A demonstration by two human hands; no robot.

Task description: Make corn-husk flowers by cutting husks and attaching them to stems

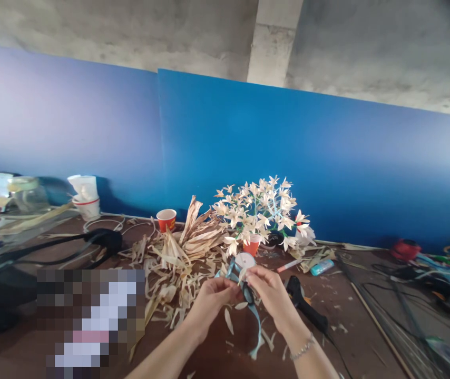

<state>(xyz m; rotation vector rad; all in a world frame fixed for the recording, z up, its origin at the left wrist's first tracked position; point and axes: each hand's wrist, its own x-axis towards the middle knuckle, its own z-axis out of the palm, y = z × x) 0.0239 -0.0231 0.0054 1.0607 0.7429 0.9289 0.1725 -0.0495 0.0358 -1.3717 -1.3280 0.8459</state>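
Ribbon (257, 326), pale blue and narrow, lay between our two hands, its loose tail dropping from under them toward the near edge of the desk (355, 337), which was out of view. Its long axis ran roughly straight back to us, bending a little at the end, and the tail sat nearer our right hand (266, 289), slightly inward of it. Our left hand (217, 295) had its thumb and fingers drawn together, seemingly on the ribbon's upper part. Our right fingers curled narrow close by; we could not tell whether they pinched the ribbon or a pale scrap (243, 275) beside it. Just beyond both hands, toward the far edge, showed a white disc (244, 260); blur hid whether we touched it.

The desk was brown and littered. Dry husks (205, 231) spread left of our hands up to the far edge, and white flowers (264, 202) stood above a red cup (252, 245) near that edge. A black glue gun (307, 305) lay just right of our right hand; a turquoise packet (322, 267) lay farther off. Behind the far edge rose a blue panel (248, 137), with bare concrete (193, 31) above it.
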